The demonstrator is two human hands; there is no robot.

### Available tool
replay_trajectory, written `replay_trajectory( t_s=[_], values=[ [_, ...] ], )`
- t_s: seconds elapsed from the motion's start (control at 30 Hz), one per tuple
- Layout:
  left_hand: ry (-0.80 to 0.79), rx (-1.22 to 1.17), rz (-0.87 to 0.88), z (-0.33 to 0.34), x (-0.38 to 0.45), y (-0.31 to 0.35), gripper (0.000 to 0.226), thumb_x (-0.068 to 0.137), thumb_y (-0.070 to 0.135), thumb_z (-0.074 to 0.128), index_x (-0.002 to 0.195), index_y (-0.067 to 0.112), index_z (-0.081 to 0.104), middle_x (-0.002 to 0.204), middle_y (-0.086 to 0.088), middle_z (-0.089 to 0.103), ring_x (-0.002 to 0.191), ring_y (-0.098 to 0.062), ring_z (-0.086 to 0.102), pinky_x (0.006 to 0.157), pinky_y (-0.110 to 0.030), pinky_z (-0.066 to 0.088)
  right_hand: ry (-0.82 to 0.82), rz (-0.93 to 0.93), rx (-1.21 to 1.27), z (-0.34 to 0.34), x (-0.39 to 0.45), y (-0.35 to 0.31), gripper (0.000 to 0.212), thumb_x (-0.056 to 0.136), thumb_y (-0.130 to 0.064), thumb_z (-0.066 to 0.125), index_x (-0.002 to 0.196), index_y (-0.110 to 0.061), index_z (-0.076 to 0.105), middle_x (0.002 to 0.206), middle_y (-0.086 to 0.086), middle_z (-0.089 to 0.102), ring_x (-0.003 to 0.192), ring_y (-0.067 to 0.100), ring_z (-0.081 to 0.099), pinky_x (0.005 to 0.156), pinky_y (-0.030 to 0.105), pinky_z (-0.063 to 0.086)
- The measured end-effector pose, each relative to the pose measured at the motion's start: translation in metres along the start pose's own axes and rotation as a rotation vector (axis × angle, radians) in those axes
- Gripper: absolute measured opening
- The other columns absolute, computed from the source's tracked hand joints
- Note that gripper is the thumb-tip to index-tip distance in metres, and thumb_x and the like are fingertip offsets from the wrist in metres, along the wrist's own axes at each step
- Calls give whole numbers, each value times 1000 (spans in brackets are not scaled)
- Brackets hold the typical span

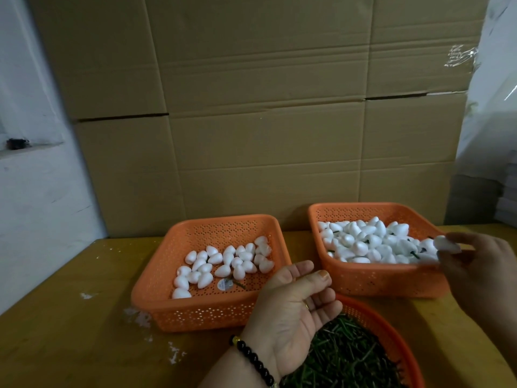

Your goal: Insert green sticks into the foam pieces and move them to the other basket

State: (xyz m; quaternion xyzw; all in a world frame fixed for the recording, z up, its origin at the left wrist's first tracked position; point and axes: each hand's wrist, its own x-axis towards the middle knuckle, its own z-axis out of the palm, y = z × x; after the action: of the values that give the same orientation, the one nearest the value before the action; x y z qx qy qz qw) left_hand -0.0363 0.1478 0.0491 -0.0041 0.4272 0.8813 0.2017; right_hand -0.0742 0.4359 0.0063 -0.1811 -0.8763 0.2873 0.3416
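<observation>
One white egg-shaped foam piece (pixel 444 243) I'm pinching in my right hand (pixel 481 271), hovering over the fuller right orange plastic basket (pixel 375 278); my left hand (pixel 293 309) is lying loosely curled, holding nothing

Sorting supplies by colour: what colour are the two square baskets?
Orange, both baskets; clear in the head view.

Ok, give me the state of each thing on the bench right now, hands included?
Left basket: partly filled with plain foam pieces.
Right basket: heaped with foam pieces, green sticks showing.
Round basket: full of green sticks.
Left hand: palm up, fingers relaxed, holding nothing visible.
Right hand: pinching one foam piece over the right basket.
</observation>
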Motion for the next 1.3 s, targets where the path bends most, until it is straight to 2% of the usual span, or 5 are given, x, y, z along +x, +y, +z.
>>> replay_trajectory(
  t_s=[0.3, 0.6, 0.8, 1.0, 1.3],
  values=[
    [13, 28, 14, 1, 0, 1, 39, 78, -2, 66, 114, 6, 54, 78, -12, 67, 64, -19, 62, 62, -34, 57, -196, -88, -290, -5, -12, -15, 50, 93, -47, 44, 135, -20, 49, 142, 8, 48, 126, 30, 49, 110, 54, 21],
    [-21, 97, 47, -1, -1, 2, 31, 86, 0, 61, 115, 6, 55, 84, -12, 69, 68, -19, 63, 65, -33, 57, -369, -220, -563, -10, -21, -39, 88, 77, -72, -2, 153, -29, 8, 162, -1, -2, 148, 19, -10, 117, 51, -5],
    [-72, 212, 140, -12, 0, 30, 42, 73, 2, 67, 114, 4, 57, 89, -13, 69, 73, -21, 64, 64, -34, 57, -199, -599, -90, -32, -57, -93, 58, 83, -50, 45, 129, -18, 57, 132, 3, 56, 116, 28, 58, 92, 46, 48],
    [167, 891, 276, -51, 12, 88, 22, 89, 13, 64, 110, 20, 59, 103, -7, 68, 75, -12, 66, 68, -33, 58, -883, -742, -237, -22, -91, -117, 73, 78, -73, 49, 140, -58, 14, 144, -34, 22, 132, -8, 28, 111, 20, 29],
    [238, 1902, -71, -103, 46, 126, 35, 87, 28, 59, 121, 25, 57, 107, 8, 56, 87, -8, 59, 63, -20, 48, -1150, -759, -458, 12, -113, -110, 58, 99, -53, 34, 145, -53, 0, 160, -16, 1, 148, 16, 1, 117, 45, 11]
  ],
)
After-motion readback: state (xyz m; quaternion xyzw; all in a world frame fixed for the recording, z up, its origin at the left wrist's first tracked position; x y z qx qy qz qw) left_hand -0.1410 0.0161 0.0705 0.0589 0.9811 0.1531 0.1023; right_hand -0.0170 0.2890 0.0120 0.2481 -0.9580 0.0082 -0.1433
